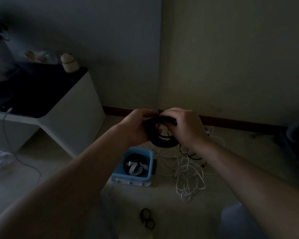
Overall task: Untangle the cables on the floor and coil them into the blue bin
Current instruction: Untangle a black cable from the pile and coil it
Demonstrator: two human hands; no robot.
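Pale floor (245, 144), dimly lit. A blue bin (128, 180) stands on it. A tangle of white and black cables (188, 169) lies just beside the bin. Two small black loops (147, 219) lie nearer, apart from both.

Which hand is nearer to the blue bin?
Left. The left hand is raised above the blue bin; the right hand is further right, over the white cable tangle. Both grip the black coil.

One wide-angle head cam, worn high, faces fwd & down at nearby floor (257, 140) by the wall corner (160, 75).
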